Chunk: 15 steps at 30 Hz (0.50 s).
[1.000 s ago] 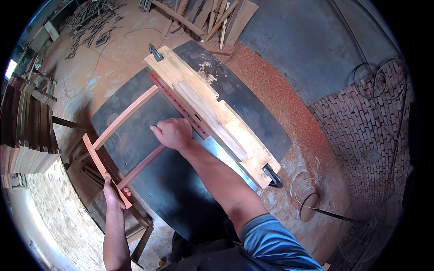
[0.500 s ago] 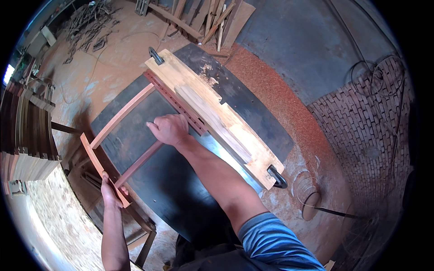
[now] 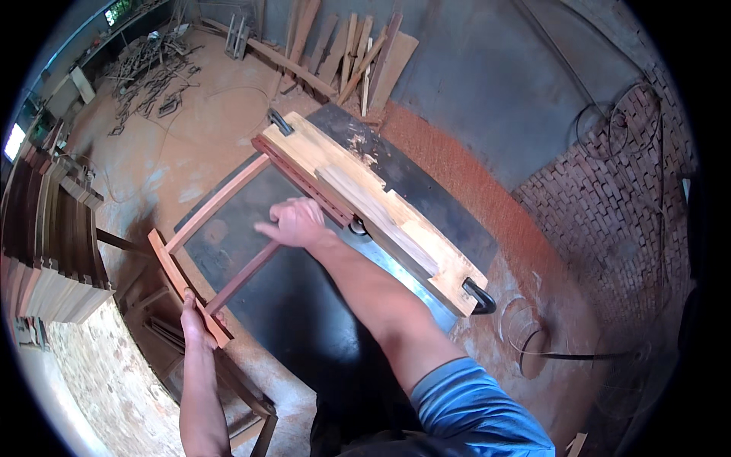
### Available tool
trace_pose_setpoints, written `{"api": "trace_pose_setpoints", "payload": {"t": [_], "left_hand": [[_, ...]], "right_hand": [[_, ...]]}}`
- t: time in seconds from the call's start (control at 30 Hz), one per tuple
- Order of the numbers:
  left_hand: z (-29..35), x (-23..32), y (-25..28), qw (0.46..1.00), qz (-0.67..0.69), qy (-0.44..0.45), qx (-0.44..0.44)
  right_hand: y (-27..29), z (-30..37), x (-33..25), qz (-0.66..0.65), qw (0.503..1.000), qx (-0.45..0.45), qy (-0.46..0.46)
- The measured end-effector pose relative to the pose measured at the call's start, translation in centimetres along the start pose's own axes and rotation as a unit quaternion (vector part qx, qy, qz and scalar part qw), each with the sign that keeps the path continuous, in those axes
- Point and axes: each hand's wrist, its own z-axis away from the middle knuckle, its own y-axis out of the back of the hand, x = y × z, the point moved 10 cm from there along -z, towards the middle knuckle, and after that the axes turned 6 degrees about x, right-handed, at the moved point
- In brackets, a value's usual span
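A reddish wooden frame [image 3: 218, 204] lies flat on a dark machine table [image 3: 293, 335], its dark red far rail [image 3: 306, 181] along a pale wooden fence [image 3: 396, 221]. Two crosspieces join that rail to a lighter near rail [image 3: 177, 268], which overhangs the table's left edge. My left hand [image 3: 197, 320] is closed around the near rail by the right crosspiece, thumb on top. My right hand [image 3: 298, 222] presses on the frame where the right crosspiece meets the far rail, fingers curled and thumb out. A round metal part [image 3: 357, 226] shows in the fence beside the far rail's right end.
Black clamps hold the fence at its far end [image 3: 280, 122] and near end [image 3: 478, 295]. Stacked boards [image 3: 53, 236] and a wooden stand [image 3: 255, 407] are at the left. Boards [image 3: 365, 65] lean on the back wall; reddish sawdust [image 3: 457, 167] lies beyond the table.
The whole view has shifted. Both hands and the frame have slid slightly along the fence toward its far left end, and the round metal part now shows past the far rail.
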Motion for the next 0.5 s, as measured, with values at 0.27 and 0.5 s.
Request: {"api": "trace_pose_setpoints", "payload": {"t": [0.27, 0.5], "left_hand": [[18.4, 12.1, -4.0, 0.955, 0.157, -0.21, -0.139], [16.1, -3.0, 7.2, 0.98, -0.113, -0.152, -0.06]], "right_hand": [[7.0, 4.8, -13.0, -0.093, 0.975, 0.131, 0.153], [12.6, 15.6, -14.5, -0.524, 0.814, 0.073, -0.241]]}}
